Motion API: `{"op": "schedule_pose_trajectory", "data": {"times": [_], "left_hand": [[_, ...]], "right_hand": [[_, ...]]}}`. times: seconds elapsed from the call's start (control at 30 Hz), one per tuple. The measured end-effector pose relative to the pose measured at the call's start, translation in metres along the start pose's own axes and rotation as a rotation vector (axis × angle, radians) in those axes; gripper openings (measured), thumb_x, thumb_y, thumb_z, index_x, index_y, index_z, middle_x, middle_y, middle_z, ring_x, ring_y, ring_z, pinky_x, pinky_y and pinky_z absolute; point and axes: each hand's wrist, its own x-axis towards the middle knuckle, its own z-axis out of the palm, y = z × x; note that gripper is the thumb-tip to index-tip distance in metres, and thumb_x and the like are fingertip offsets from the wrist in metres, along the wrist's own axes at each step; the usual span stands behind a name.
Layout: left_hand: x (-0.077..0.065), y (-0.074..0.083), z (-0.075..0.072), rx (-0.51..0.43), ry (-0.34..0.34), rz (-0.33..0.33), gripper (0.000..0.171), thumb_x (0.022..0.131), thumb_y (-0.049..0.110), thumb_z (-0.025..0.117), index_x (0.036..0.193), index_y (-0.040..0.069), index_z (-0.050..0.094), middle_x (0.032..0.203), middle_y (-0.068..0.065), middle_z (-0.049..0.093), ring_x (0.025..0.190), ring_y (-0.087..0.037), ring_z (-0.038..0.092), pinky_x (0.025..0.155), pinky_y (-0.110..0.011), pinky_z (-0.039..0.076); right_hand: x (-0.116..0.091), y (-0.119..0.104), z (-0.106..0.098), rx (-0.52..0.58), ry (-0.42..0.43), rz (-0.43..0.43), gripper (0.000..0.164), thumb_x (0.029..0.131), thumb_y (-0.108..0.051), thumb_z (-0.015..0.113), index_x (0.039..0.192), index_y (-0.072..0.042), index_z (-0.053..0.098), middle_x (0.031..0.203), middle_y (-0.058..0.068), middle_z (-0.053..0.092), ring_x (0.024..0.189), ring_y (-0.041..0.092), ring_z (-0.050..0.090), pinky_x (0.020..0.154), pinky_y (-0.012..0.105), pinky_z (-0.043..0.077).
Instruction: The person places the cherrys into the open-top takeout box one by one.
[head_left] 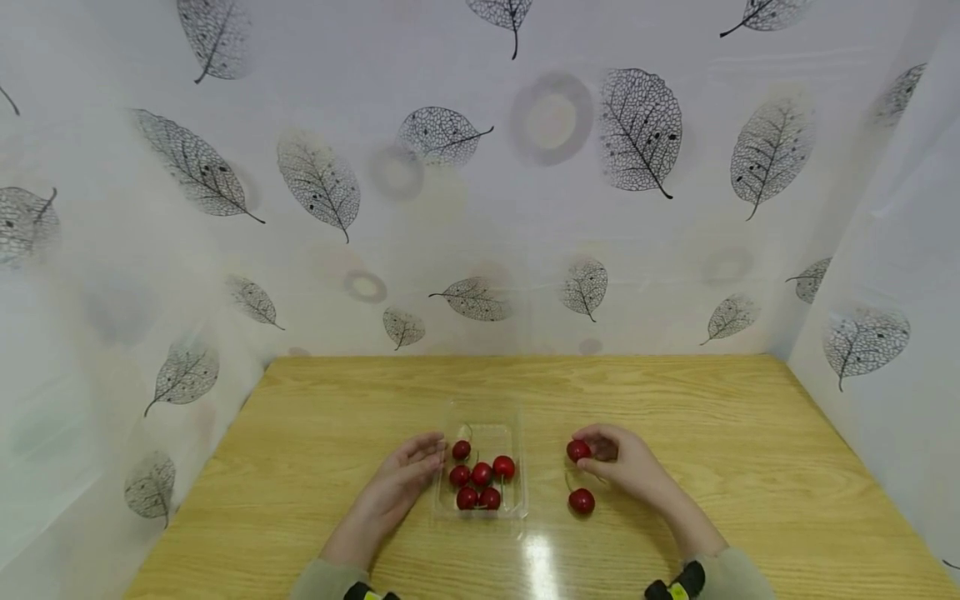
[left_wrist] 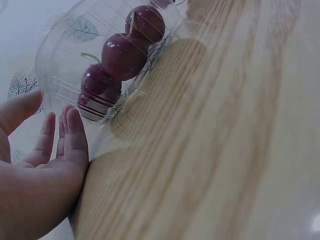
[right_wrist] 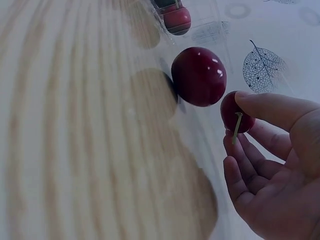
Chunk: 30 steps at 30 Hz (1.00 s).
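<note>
A clear plastic box (head_left: 523, 492) with several dark red cherries (head_left: 482, 474) inside stands on the table in front of me. My left hand (head_left: 405, 479) is at the box's left side, fingers fairly straight, fingertips at its wall in the left wrist view. To the right of the box, my right hand (head_left: 626, 462) pinches a cherry (right_wrist: 235, 114) between thumb and fingers; its short green stem shows in the right wrist view. Another cherry (head_left: 581, 501) with a stem lies on the table just nearer to me than the pinched one.
The wooden table (head_left: 750, 450) runs back to a pale sheet (head_left: 480, 250) printed with leaves, which also closes off both sides. A bright reflection (head_left: 538, 558) lies on the tabletop nearer to me than the box.
</note>
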Motion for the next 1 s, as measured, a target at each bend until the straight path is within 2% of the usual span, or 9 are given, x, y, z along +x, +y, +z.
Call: {"op": "schedule_pose_trajectory", "data": {"times": [0.23,0.4,0.63,0.83,1.0], "left_hand": [[0.002,-0.001,0.000,0.002,0.010,-0.010,0.063,0.105,0.002,0.059,0.158,-0.010,0.029,0.133,0.002,0.060,0.121,-0.006,0.060,0.107,-0.019,0.051],[0.002,0.000,0.001,-0.004,0.012,-0.022,0.064,0.105,0.002,0.059,0.159,-0.010,0.028,0.133,0.003,0.059,0.122,-0.005,0.060,0.106,-0.018,0.051],[0.003,0.000,0.000,0.000,0.005,-0.021,0.065,0.105,0.002,0.058,0.159,-0.011,0.026,0.132,0.003,0.059,0.121,-0.005,0.060,0.104,-0.017,0.051],[0.002,-0.001,-0.001,0.003,0.004,-0.011,0.064,0.105,0.000,0.057,0.159,-0.012,0.026,0.133,0.004,0.060,0.122,-0.004,0.060,0.107,-0.018,0.051],[0.002,-0.001,-0.001,0.003,0.000,-0.008,0.063,0.105,0.001,0.058,0.159,-0.011,0.027,0.132,0.004,0.060,0.121,-0.004,0.061,0.108,-0.018,0.050]], "right_hand": [[0.003,-0.011,0.001,-0.042,0.026,-0.006,0.033,0.094,-0.013,0.081,0.125,-0.004,0.072,0.115,0.009,0.075,0.101,0.016,0.067,0.087,0.024,0.057],[0.006,-0.020,0.002,-0.033,0.035,-0.047,0.034,0.093,-0.011,0.081,0.125,-0.002,0.072,0.115,0.013,0.074,0.101,0.020,0.068,0.088,0.029,0.059],[0.013,-0.028,0.003,-0.016,0.021,-0.042,0.036,0.094,-0.014,0.081,0.127,-0.004,0.072,0.116,0.012,0.074,0.101,0.019,0.068,0.087,0.025,0.058],[0.020,-0.034,0.006,0.005,0.003,-0.103,0.036,0.094,-0.013,0.081,0.127,-0.002,0.072,0.119,0.015,0.074,0.103,0.022,0.068,0.089,0.026,0.058],[0.023,-0.041,0.010,0.002,0.004,-0.105,0.036,0.094,-0.013,0.081,0.127,-0.003,0.072,0.119,0.014,0.074,0.102,0.019,0.068,0.090,0.027,0.059]]}}
